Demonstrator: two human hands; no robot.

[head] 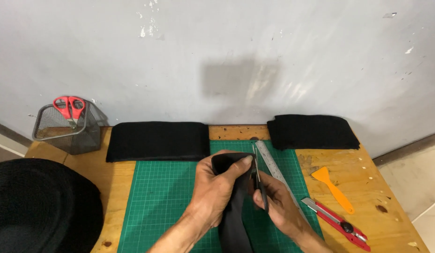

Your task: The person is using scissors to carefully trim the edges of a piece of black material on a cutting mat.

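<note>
My left hand (216,187) grips a long strip of black fabric (232,225) above the green cutting mat (156,197), with the thumb pressed on its folded upper end. My right hand (278,204) holds black-handled scissors (257,175) with the blades pointing up along the right edge of the strip. The strip's lower part hangs down between my wrists and leaves the frame at the bottom.
A steel ruler (273,166) lies on the mat's right side. An orange scraper (333,188) and a red utility knife (337,222) lie on the wooden table (386,201). Two folded black fabric stacks (156,140) (313,132) sit at the back. A mesh cup (70,129) holds red scissors (70,107). A black hat (39,206) fills the lower left.
</note>
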